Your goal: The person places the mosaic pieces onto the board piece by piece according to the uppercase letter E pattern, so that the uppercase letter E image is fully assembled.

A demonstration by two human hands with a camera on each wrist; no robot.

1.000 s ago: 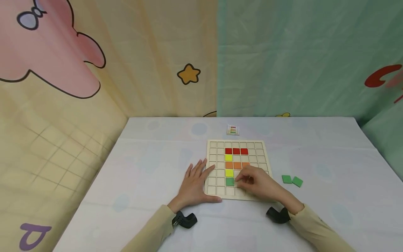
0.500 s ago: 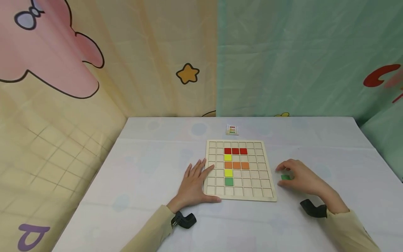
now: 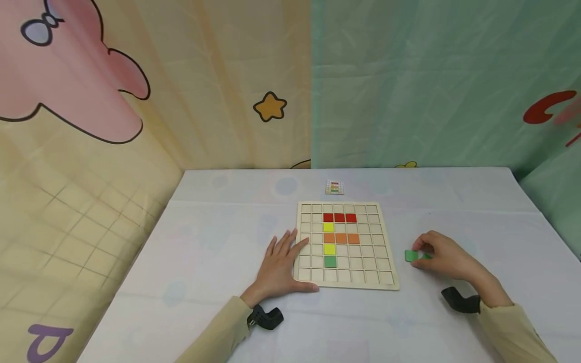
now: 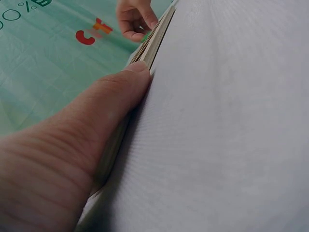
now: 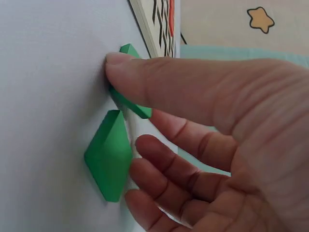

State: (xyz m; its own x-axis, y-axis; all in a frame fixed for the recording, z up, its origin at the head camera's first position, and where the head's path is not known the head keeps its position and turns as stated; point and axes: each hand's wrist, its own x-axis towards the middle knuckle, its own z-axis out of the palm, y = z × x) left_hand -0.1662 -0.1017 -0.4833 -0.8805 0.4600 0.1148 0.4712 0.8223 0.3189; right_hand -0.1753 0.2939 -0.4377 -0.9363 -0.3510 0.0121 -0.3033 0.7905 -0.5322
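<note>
My left hand (image 3: 279, 275) rests with spread fingers on the left side of a pale gridded board (image 3: 369, 264); in the left wrist view its thumb (image 4: 116, 92) lies along the front edge. Three red tiles (image 3: 339, 218), three orange tiles (image 3: 341, 238), two yellow tiles (image 3: 329, 249) and one green tile (image 3: 330, 261) sit in the grid. Right of the board, my right hand (image 3: 449, 259) pinches a loose square green tile (image 3: 410, 256) between thumb and index finger. A second loose green tile (image 5: 113, 159) lies beside it, under the curled other fingers.
A small card (image 3: 335, 187) with a coloured grid pattern lies behind the board. The table's pale cloth (image 3: 204, 242) surrounds everything. Printed curtains (image 3: 386, 101) hang behind the table. A black wrist camera (image 3: 460, 301) sits on each wrist.
My right hand has left the board's lower rows, moved right to the two loose green tiles and closed thumb and index finger on one. The left hand has stayed in place.
</note>
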